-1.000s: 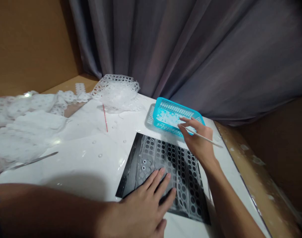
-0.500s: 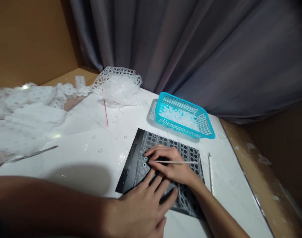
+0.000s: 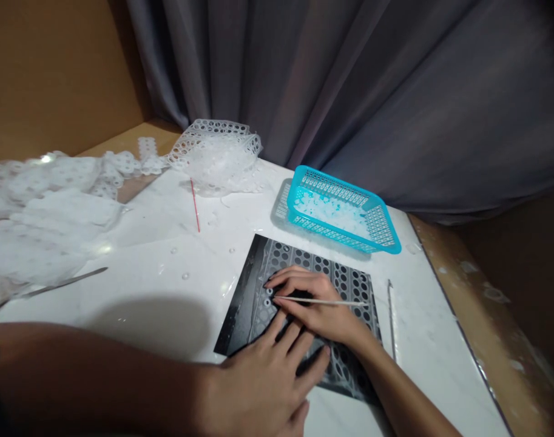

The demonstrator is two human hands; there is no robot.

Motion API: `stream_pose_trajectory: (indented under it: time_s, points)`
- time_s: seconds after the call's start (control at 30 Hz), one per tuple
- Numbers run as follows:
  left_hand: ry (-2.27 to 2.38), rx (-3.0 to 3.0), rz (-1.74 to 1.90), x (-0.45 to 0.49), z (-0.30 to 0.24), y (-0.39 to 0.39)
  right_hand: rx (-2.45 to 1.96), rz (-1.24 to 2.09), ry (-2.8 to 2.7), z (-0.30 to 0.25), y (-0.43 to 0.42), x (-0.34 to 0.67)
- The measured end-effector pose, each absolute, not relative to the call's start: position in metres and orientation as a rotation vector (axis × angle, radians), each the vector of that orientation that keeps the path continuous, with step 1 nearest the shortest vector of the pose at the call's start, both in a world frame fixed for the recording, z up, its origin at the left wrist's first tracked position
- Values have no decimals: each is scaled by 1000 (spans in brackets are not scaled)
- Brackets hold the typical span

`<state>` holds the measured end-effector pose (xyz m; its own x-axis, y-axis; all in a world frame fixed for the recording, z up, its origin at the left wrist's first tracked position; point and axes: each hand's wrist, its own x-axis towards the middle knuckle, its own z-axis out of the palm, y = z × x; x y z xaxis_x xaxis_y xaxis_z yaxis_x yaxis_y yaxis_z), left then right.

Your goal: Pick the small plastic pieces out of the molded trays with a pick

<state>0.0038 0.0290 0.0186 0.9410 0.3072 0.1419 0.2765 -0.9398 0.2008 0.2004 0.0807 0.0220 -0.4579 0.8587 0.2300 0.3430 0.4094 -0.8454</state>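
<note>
My left hand [image 3: 267, 379] lies flat with its fingers spread over the lower part of a clear perforated plastic sheet [image 3: 344, 276], which rests on a black board [image 3: 240, 303]. In my right hand [image 3: 315, 297] a thin pale stick-like tool [image 3: 331, 301] is pinched between thumb and fingers. Its tip is at the left part of the sheet, close to two small white rings [image 3: 268, 297]. The right thumb side sits just above the left fingertips. Dark round holes run in rows across the sheet, partly covered by both hands.
Behind the board stands a blue basket [image 3: 344, 209] with small white pieces inside. Piles of white perforated sheets [image 3: 213, 158] lie at the back and left. A red stick [image 3: 195, 205], a metal blade-like tool [image 3: 71, 280] and a slim rod [image 3: 392, 318] lie on the white table [image 3: 158, 237].
The view has shifted slightly, so the board and basket appear a little further right. Both hands keep nearly the same pose, and the tool stays in my right hand.
</note>
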Motion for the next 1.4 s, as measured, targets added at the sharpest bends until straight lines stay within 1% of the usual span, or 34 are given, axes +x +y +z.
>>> stream_pose_trajectory:
  time_s: [0.17,0.27,0.4,0.5,0.63,0.7,0.83,1.03,1.1,1.17,1.23,1.33,1.4]
  points:
    - [427,2922,234,4,21,30,-1026,964,-2058,25,81,202]
    - [433,2919,230,4,22,30,-1019,895,-2202,32,81,202]
    - [435,2899,233,4,22,30,-971,586,-2529,38,76,203]
    - [435,2907,221,4,21,30,-912,329,-2661,35,71,203]
    - [435,2920,227,4,21,29,-845,176,-2666,24,70,205]
    - [436,2922,234,4,21,28,-868,201,-2599,19,72,207]
    - [426,2923,248,4,20,28,-955,487,-2413,15,76,209]
    - [408,2903,280,4,17,28,-1249,929,-1822,19,87,199]
    - [402,2909,296,3,17,28,-1304,993,-1595,24,91,198]
    - [392,2915,308,2,17,29,-1341,862,-1456,31,94,205]
    - [389,2918,311,1,18,29,-1403,544,-1436,40,98,222]
    - [401,2918,329,1,17,29,-1539,-54,-1541,54,109,260]
    - [405,2921,343,1,17,30,-1601,-224,-1678,61,117,283]
